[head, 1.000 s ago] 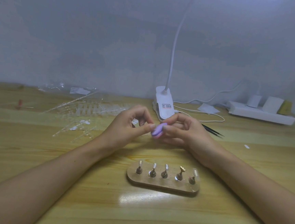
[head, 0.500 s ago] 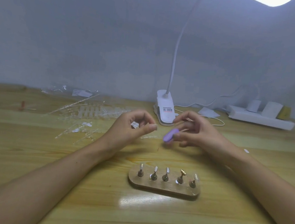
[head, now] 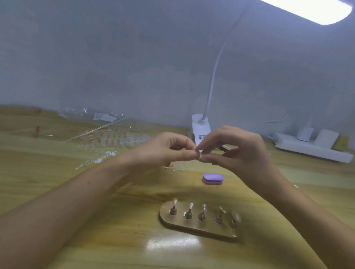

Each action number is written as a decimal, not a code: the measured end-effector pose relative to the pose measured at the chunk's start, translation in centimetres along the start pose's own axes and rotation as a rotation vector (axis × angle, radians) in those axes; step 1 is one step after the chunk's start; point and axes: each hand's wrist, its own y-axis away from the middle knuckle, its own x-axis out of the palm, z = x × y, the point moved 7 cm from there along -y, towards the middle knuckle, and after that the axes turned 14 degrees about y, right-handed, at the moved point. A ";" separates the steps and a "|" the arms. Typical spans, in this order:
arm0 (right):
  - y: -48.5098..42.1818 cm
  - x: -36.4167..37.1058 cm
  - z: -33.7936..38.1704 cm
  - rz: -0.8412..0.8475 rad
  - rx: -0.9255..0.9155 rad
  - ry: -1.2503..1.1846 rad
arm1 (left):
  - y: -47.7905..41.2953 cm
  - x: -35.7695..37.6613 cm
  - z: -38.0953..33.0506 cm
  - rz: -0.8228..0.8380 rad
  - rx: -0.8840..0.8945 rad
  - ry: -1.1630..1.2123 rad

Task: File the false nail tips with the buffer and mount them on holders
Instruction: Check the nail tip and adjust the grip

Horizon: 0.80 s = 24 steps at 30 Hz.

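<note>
Change: since half a second back the buffer (head: 213, 178) has left my right hand (head: 240, 152) and lies flat on the table (head: 40, 165); the hands have closed together.
Nail tip (head: 200, 156): tiny and blurred, held above the table's middle.
Left hand (head: 166, 150): thumb and forefinger pinch the tip.
Right hand: thumb and forefinger pinch the same tip.
Buffer: between the hands and the holder stand (head: 198, 229).
Holder stand: five holders upright, toward the near edge.
Far edge: tip strips (head: 116, 139) on the left, lamp clamp (head: 200, 127) at centre, power strip (head: 312, 147) on the right.
</note>
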 end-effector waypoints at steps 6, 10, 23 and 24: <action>-0.4 -1.7 2.3 -0.013 -0.022 -0.011 | 0.9 0.0 -3.3 0.056 -0.054 -0.077; 0.4 -1.9 3.4 -0.046 -0.027 0.027 | 1.7 0.4 -3.1 0.060 -0.088 -0.071; 3.7 -0.7 3.4 -0.048 0.052 0.076 | 4.2 1.7 -0.8 0.087 -0.015 -0.045; 4.2 -0.4 3.1 -0.033 0.083 0.058 | 4.5 1.8 -0.2 0.088 -0.008 -0.117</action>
